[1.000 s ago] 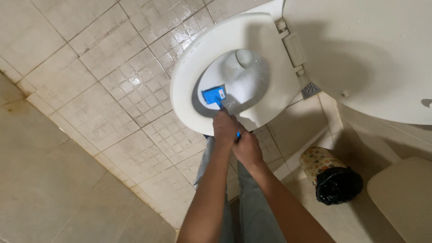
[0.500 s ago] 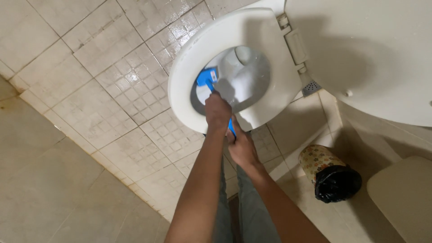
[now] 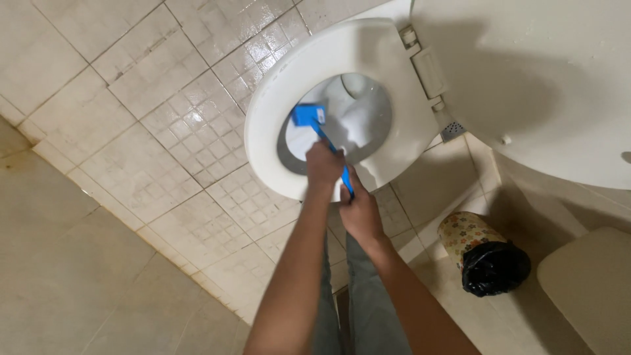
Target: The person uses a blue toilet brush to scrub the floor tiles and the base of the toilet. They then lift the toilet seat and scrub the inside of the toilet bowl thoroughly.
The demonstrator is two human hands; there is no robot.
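Note:
A white toilet (image 3: 276, 98) stands below me with its seat down and its lid (image 3: 539, 79) raised to the right. A blue toilet brush (image 3: 309, 116) reaches into the bowl, its head against the left inner wall near the rim. My left hand (image 3: 325, 165) grips the blue handle higher up, over the front rim. Just behind it, my right hand (image 3: 360, 213) is closed on the handle's end. Both forearms stretch from the bottom of the view, above my grey trousers.
Beige tiled floor (image 3: 131, 131) surrounds the toilet, with larger stained tiles at the lower left. A small floral bin (image 3: 483, 253) lined with a black bag stands to the right. A cream-coloured object (image 3: 591, 289) fills the lower right corner.
The brush head has moved from the middle of the bowl to the left inner wall near the rim. Both hands kept hold of the handle and shifted slightly with it.

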